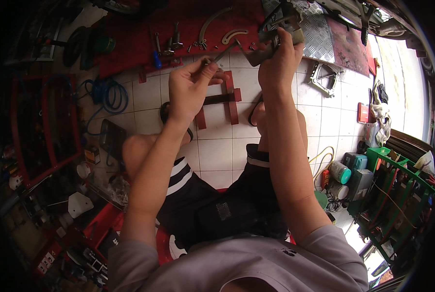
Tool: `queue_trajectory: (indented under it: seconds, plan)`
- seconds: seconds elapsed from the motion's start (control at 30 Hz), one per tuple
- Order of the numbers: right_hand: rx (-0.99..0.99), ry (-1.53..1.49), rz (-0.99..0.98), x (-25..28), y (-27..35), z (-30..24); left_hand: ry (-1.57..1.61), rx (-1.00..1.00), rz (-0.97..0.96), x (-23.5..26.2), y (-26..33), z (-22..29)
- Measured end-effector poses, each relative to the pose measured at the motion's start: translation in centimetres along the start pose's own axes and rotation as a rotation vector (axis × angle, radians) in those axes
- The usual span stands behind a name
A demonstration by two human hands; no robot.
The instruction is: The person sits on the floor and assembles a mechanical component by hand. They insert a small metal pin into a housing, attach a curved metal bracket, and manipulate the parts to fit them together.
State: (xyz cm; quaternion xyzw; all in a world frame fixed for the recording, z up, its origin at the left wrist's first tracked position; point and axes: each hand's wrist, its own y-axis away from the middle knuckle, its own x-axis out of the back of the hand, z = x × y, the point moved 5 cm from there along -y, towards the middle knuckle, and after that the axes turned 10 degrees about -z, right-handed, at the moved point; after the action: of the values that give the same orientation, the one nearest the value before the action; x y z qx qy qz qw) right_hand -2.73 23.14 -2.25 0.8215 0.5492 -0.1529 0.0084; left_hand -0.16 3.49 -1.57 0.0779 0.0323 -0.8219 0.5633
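Note:
My left hand (pixel 192 87) is closed, its thumb and forefinger pinching a thin metal rod-shaped tool (pixel 224 53). The rod slants up to the right, and its tip is near the metal bracket (pixel 260 56); whether they touch I cannot tell. That bracket, with bent plates, is gripped in my right hand (pixel 281 63), whose fingers wrap round its far side and are partly hidden. Just beyond my hands, on the red bench (pixel 134 29), lie a curved slotted metal strip (pixel 235 34), a longer curved strip (pixel 208 24) and several small bolts and nuts (pixel 198 46).
A blue-handled screwdriver (pixel 157 59) and metal bolts (pixel 177 36) lie on the bench. A metal frame (pixel 324 79) rests on the tiled floor (pixel 217 155). Blue hose (pixel 108 95) coils at the left beside a red rack (pixel 46 126). A green tool rack (pixel 397 190) stands at the right.

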Motion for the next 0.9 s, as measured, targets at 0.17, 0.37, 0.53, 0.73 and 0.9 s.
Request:
queue_trajectory:
  seconds: [0.17,0.37,0.53,0.73,0.9]
  plan:
    - [-0.146,-0.194,0.086,-0.2,0.1,-0.1,-0.298,-0.094,0.064,0.1,0.2,0.0]
    - [-0.162,-0.285,0.157,-0.4,0.2,-0.3,-0.732,-0.391,0.241,-0.3,0.6,2.6]
    - [-0.212,-0.451,0.286,-0.6,0.2,0.4,-0.811,-0.497,0.272,-0.4,0.8,3.2]
    - [-0.289,-0.459,0.193,-0.7,0.2,0.3,-0.851,-0.501,0.279,-0.5,1.0,3.6]
    - [-0.395,-0.542,0.265,-0.5,0.3,2.1,-0.888,-0.528,0.301,-0.6,0.9,3.6]
